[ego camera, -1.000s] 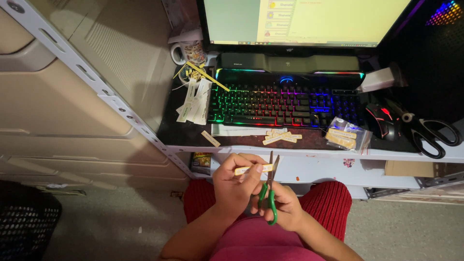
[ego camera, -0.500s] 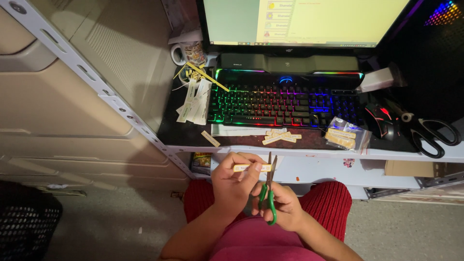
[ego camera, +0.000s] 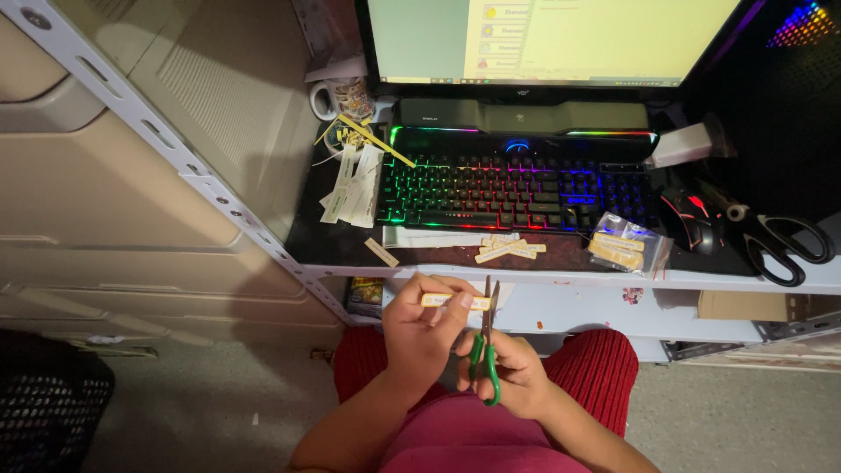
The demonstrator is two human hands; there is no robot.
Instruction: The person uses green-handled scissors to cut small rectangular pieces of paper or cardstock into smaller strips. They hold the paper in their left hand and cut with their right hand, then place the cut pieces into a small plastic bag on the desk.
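Note:
My left hand (ego camera: pixel 420 337) pinches a small cream paper strip (ego camera: pixel 455 301) and holds it level in front of my lap. My right hand (ego camera: pixel 512 372) grips small green-handled scissors (ego camera: pixel 484 346), blades pointing up, their tips at the strip's right end. Both hands hover over my lap, just below the desk's front edge (ego camera: pixel 561 278). Several cut paper strips (ego camera: pixel 508 249) lie on the desk ahead of the hands, and one lone strip (ego camera: pixel 381 252) lies to the left.
A backlit keyboard (ego camera: pixel 517 188) sits under a monitor (ego camera: pixel 552 39). Long paper strips (ego camera: pixel 350 184) and a mug (ego camera: pixel 343 96) are at the desk's left. A clear bag of strips (ego camera: pixel 626 247), a mouse (ego camera: pixel 688 215) and large black scissors (ego camera: pixel 784 245) are at the right.
The hands, strip and scissors stay almost where they were; the blades have drawn closer together at the strip's right end.

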